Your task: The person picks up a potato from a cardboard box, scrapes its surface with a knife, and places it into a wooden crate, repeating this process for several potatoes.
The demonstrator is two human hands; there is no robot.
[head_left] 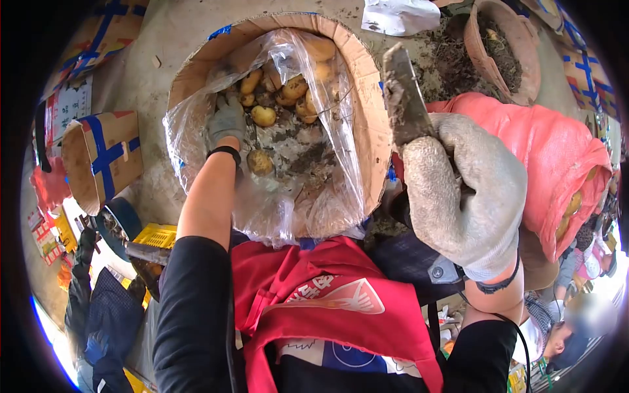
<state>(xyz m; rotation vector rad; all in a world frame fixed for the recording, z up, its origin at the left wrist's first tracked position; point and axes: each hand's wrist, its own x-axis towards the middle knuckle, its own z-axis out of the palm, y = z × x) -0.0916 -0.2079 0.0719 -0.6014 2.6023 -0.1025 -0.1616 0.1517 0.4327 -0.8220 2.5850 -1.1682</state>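
My left hand (227,122), in a grey glove, reaches into a round cardboard box (368,78) lined with clear plastic (190,128). Its fingers are stretched out beside several yellow potatoes (263,116), and I see nothing held in them. A lone potato (260,162) lies nearer me, below the wrist, on soil and plastic. Raised to the right of the box, my right hand (462,190) wears a thick, dirty glove and is closed round a knife (404,92). The wide, mud-caked blade points up and away; the handle is hidden in the fist.
A pink sack (524,150) showing potatoes stands at the right. Behind it a tilted basket (475,39) holds soil, with loose dirt (452,69) beside it. On the left are a blue-taped carton (108,157) and a yellow crate (156,234). Another person (557,337) is at lower right.
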